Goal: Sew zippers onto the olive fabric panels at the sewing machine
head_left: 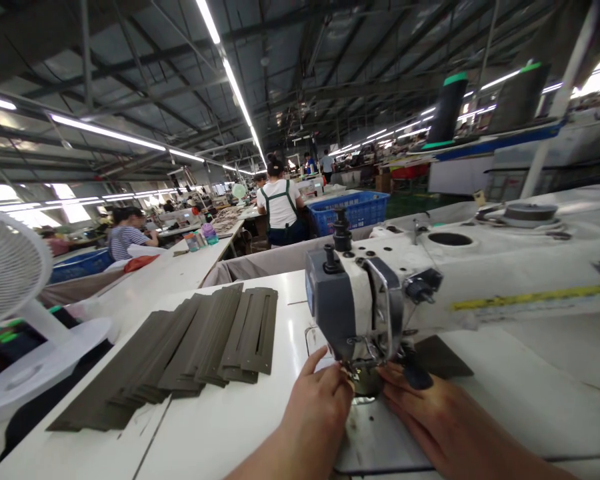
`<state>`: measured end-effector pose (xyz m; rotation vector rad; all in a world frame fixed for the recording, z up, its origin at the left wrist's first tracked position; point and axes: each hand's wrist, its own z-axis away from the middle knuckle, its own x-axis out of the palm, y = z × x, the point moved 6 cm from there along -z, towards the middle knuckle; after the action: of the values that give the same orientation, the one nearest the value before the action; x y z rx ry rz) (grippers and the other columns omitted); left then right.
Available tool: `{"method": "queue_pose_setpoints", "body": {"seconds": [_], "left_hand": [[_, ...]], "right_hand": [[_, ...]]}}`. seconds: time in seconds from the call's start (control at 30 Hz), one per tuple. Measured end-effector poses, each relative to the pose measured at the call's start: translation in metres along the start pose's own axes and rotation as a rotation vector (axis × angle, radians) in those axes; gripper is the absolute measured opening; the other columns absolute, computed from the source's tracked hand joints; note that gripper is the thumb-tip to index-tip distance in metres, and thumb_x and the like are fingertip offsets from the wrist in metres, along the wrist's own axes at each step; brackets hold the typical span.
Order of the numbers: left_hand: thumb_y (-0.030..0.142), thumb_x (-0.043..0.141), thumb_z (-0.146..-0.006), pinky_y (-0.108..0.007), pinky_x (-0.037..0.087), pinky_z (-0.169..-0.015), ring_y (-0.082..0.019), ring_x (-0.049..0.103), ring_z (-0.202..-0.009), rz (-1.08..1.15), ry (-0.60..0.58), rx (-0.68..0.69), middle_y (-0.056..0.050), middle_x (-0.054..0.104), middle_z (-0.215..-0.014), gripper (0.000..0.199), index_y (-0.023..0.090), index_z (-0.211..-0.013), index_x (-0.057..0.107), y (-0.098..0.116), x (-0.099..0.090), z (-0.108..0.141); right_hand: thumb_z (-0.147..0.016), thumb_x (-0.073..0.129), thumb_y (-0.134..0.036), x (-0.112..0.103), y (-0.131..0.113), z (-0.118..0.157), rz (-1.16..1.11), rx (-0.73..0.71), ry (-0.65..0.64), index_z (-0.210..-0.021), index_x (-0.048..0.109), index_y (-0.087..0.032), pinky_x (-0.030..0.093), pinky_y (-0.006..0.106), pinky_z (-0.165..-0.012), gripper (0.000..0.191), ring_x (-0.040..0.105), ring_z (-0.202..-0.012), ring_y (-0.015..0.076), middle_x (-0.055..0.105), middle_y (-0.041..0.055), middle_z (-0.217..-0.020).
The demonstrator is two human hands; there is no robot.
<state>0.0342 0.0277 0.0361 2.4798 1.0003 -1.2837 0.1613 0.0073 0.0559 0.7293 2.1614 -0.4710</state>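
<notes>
A white and dark grey sewing machine (355, 300) stands before me. My left hand (320, 407) is at the left of its needle area, index finger raised and the other fingers bent; what its fingertips touch is hidden. On the right of the needle, my right hand (425, 407) has its fingers close together at the edge of a small dark olive piece under the presser foot. Another dark olive fabric piece (443, 357) lies behind the right hand. Overlapping stacks of olive strips (200, 340), some slotted, are spread on the white table (200, 433) to the left.
At the far left stands a white fan (15, 280). Beyond the machine are a person in a white shirt (281, 203) and a blue basket (353, 210). A person in stripes (125, 233) sits farther left. Thread cones (447, 110) stand at the upper right.
</notes>
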Motion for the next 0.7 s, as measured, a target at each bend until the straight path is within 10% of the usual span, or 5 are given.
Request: {"method": "queue_pose_setpoints", "body": {"seconds": [0.5,0.7], "left_hand": [[0.014,0.063,-0.08,-0.033,0.04,-0.093,-0.013,0.064,-0.073,0.075,-0.091,-0.004,0.001,0.067,-0.08,0.005,0.016,-0.078,0.059,-0.009,0.012,0.004],[0.026,0.058,-0.085,-0.039,0.035,-0.099,-0.014,0.063,-0.08,0.197,-0.07,-0.062,-0.001,0.067,-0.087,0.008,0.019,-0.084,0.06,0.0,-0.026,-0.002]], "right_hand": [[-0.088,0.04,-0.019,0.007,0.018,0.003,0.057,0.059,-0.05,-0.107,0.061,-0.017,0.051,0.027,-0.083,0.028,0.061,-0.1,0.019,0.065,0.0105,-0.108],[-0.086,0.044,-0.033,-0.015,-0.003,0.048,0.419,-0.021,0.149,-0.095,0.065,-0.018,0.056,0.036,-0.059,0.027,0.066,-0.073,0.0256,0.07,0.0094,-0.09]]}}
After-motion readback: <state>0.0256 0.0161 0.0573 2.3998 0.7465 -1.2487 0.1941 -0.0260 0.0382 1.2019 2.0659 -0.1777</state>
